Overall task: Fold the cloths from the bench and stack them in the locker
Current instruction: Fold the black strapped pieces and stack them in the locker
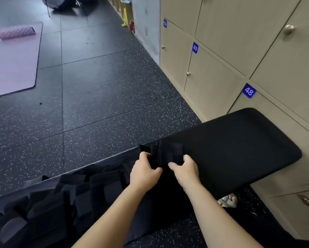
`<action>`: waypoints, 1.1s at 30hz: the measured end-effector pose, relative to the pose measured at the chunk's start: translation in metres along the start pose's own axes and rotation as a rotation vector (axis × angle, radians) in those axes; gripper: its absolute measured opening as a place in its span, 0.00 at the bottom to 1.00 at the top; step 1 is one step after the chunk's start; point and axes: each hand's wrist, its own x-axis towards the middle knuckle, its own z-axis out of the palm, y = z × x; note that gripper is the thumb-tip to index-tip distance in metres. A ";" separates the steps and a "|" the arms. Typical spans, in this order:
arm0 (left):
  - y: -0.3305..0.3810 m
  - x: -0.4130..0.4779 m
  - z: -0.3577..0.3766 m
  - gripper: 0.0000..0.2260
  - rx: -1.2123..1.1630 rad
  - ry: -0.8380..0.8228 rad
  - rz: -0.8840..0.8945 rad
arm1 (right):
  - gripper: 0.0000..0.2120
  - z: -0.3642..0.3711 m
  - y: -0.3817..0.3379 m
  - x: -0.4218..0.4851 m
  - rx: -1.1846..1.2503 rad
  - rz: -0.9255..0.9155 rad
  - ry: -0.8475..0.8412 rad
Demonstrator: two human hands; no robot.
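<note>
Gripping a black cloth [165, 154] at its two upper edges, the left hand [144, 170] and the right hand [186, 170] sit side by side near the middle of the black padded desk [239, 145], fingers curled over the fabric and thumbs pointing toward each other, both clamped on the same piece. The cloth rises slightly between the hands in soft vertical pleats; its exact outline is hard to tell against the equally dark pad, though it seems to run lengthwise toward the person, hanging down between the bare forearms. The desk's long axis runs from lower left to upper right, its rounded end close to the beige wooden lockers [257, 56]. To the left along the desk lies a row of further black cloths [82, 192], bunched and overlapping, trailing off to the lower left corner. The lockers have round metal knobs and small blue number tags reading 50, 49 and 48; all visible doors stand closed. The floor [105, 90] is dark speckled rubber tile. At far left a lilac exercise mat [12, 67] lies flat with a pink textured foam roller [15, 32] on it.
</note>
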 end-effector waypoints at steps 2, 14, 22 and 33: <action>0.003 0.000 0.005 0.24 -0.052 -0.018 0.014 | 0.31 -0.006 0.002 -0.001 0.053 0.014 -0.016; 0.010 -0.017 0.024 0.19 -0.688 -0.274 0.017 | 0.11 -0.044 0.015 -0.018 0.303 -0.037 -0.001; 0.049 -0.056 0.003 0.17 -0.856 -0.418 0.148 | 0.05 -0.099 0.006 -0.063 0.514 -0.142 0.084; 0.140 -0.145 0.008 0.14 -0.981 -0.690 0.219 | 0.05 -0.205 0.016 -0.133 0.508 -0.282 0.334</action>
